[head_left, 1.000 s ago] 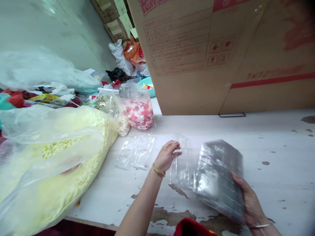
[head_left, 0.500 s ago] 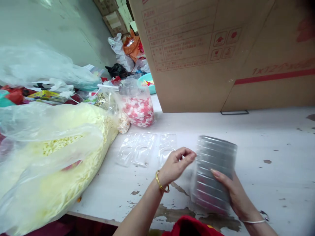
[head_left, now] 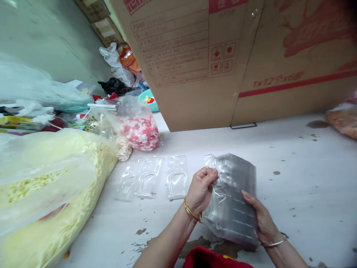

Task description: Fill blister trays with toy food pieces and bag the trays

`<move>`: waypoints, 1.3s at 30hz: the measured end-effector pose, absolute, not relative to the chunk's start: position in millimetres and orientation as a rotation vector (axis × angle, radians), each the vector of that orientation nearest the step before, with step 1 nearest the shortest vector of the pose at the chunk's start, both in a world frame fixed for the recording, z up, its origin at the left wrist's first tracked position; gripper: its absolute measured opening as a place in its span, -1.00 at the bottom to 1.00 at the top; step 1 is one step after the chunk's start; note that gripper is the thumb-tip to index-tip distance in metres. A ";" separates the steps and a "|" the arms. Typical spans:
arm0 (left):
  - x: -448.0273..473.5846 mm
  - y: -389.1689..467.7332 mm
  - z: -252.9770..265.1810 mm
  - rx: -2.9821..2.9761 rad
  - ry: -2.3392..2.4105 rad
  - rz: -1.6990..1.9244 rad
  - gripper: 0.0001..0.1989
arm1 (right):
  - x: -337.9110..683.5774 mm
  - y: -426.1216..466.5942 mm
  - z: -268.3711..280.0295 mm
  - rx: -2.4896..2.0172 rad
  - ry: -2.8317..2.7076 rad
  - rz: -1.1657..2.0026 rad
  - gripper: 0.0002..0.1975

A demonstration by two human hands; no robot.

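A greyish stack of flat, clear plastic bags [head_left: 237,201] is tilted up over the table. My right hand [head_left: 263,219] grips it along its right side, thumb on the front face. With thumb and fingers pinched, my left hand [head_left: 202,186] holds the left edge of the top bag [head_left: 220,197], which is wrinkled and lifting away from the rest. Several clear plastic bags with curved cut-outs lie in a row to the left, the nearest bag [head_left: 177,178] just beside my left wrist. Part of another clear piece [head_left: 209,160] shows behind the stack.
A large cardboard box [head_left: 189,108] stands along the back of the white table [head_left: 292,178]. On the left sit a big bag of pale yellow pieces [head_left: 92,156] and a bag of pink and white pieces [head_left: 142,130]. Another filled bag [head_left: 344,117] rests at far right.
My left hand has closed on the edge of the top bag and begun separating it from the stack. The view has shifted right.
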State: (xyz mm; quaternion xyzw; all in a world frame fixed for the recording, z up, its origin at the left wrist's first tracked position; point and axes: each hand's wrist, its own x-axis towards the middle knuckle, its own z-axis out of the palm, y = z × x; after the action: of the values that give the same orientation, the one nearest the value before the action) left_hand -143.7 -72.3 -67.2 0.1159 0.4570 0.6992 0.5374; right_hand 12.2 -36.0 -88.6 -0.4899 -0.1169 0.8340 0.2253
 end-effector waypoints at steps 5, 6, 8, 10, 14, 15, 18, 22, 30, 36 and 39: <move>-173.1 -46.8 -96.8 0.233 1.047 1.759 -0.69 | 63.6 -3.6 -123.9 -1.420 -0.331 1.978 -0.70; -183.2 -43.5 -106.1 0.226 1.071 1.731 -0.69 | 75.0 3.0 -129.2 -1.449 -0.370 1.897 -0.70; -204.1 -41.0 -124.9 0.212 1.206 1.627 -0.68 | 95.1 14.6 -135.2 -1.510 -0.426 1.765 -0.72; -222.6 -44.3 -139.1 0.256 1.505 1.532 -0.64 | 108.1 22.7 -135.4 -1.555 -0.448 1.697 -0.75; -233.4 -61.0 -130.1 0.701 2.220 1.469 -0.44 | 102.5 23.1 -124.5 -1.608 -0.493 1.702 -0.68; -227.9 -64.5 -119.2 0.844 2.274 1.447 -0.50 | 94.6 19.9 -120.2 -1.611 -0.534 1.736 -0.63; -194.6 -68.9 -78.1 1.117 1.977 1.304 -0.76 | 61.8 4.8 -104.2 -1.505 -0.751 1.907 -0.48; -146.6 -63.8 -42.4 1.125 1.528 1.220 -0.79 | 24.2 -16.7 -85.3 -1.238 -0.956 2.050 -0.30; -113.5 -46.0 -53.9 0.664 1.325 1.403 -0.68 | 33.3 -22.2 -93.2 -1.112 -0.614 2.278 -0.41; -87.1 -20.9 -55.2 0.507 1.094 1.499 -0.64 | 62.4 -2.9 -100.6 -1.172 -0.368 2.218 -0.73; -88.0 3.6 -59.8 0.377 1.013 1.581 -0.68 | 87.3 9.3 -108.1 -1.224 -0.144 2.032 -0.76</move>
State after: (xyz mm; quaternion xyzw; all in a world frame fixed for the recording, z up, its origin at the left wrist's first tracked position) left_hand -88.0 3.6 -59.8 0.1610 0.4327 0.6749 0.5756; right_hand 87.3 9.3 -108.1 -0.4778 -0.0561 0.7933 0.3731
